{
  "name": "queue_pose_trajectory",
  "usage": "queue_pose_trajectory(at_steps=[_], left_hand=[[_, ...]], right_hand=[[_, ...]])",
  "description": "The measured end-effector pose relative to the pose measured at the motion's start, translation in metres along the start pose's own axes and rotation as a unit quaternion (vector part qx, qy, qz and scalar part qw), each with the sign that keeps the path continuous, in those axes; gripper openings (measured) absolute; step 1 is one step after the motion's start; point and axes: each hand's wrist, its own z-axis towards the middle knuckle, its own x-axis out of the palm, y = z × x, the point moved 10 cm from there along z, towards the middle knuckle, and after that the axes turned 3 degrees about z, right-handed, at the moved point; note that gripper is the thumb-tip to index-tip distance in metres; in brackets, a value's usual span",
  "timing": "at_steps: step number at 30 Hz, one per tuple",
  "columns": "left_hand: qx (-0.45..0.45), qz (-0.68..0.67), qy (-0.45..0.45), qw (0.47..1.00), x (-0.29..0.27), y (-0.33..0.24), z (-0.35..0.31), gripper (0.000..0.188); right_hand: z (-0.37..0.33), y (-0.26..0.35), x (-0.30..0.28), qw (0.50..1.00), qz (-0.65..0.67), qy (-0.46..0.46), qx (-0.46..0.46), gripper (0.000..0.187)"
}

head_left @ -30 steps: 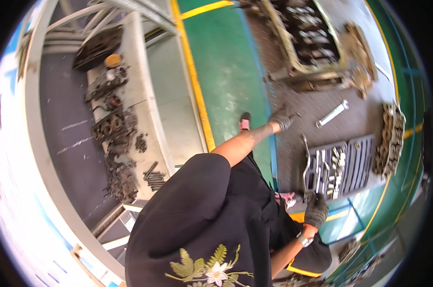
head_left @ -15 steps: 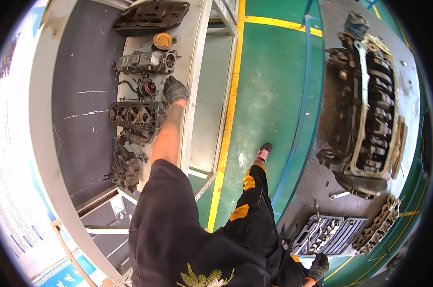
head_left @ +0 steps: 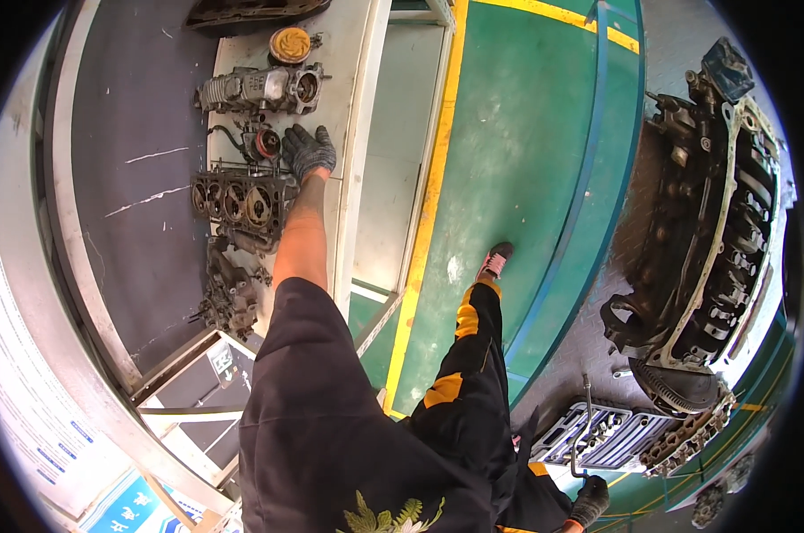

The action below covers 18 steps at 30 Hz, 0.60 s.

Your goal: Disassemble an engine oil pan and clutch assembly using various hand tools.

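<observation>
My gloved left hand (head_left: 309, 149) reaches over the light shelf (head_left: 344, 53) with its fingers spread, holding nothing. Beside its fingertips lies a small round part with a reddish ring (head_left: 267, 143) and a hose. Just nearer is a cylinder head (head_left: 242, 201) with several round openings, partly behind my forearm. A ribbed metal housing (head_left: 264, 90) lies farther along. At the lower right, my gloved right hand (head_left: 589, 502) is closed around the end of a bent crank-shaped wrench (head_left: 585, 426), which rises beside an open socket tool case (head_left: 628, 440).
A yellow-orange round part (head_left: 290, 44) and a dark pan (head_left: 255, 12) lie farther along the shelf. On the right bench stands a large engine block (head_left: 677, 213) with a toothed wheel (head_left: 673, 387) near it. A blue rail (head_left: 566, 222) crosses above the green floor (head_left: 509, 133).
My left hand's fingers have spread from a more closed shape. The view has shifted, so the engine block sits farther right. The right hand still grips the wrench.
</observation>
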Motion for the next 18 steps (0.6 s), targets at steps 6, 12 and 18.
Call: queue_pose_trajectory(at_steps=[6, 12, 18], left_hand=[[-0.105, 0.026, 0.066, 0.992, -0.001, 0.018, -0.016, 0.077], [0.12, -0.015, -0.047, 0.992, -0.018, -0.152, -0.214, 0.071], [0.347, -0.286, 0.238, 0.861, 0.0, -0.273, -0.532, 0.072]], right_hand=[[-0.013, -0.017, 0.023, 0.999, 0.041, 0.008, -0.013, 0.024], [-0.05, -0.019, 0.031, 0.996, -0.007, 0.003, 0.088, 0.022], [-0.059, 0.045, 0.03, 0.997, 0.046, -0.019, 0.059, 0.03]])
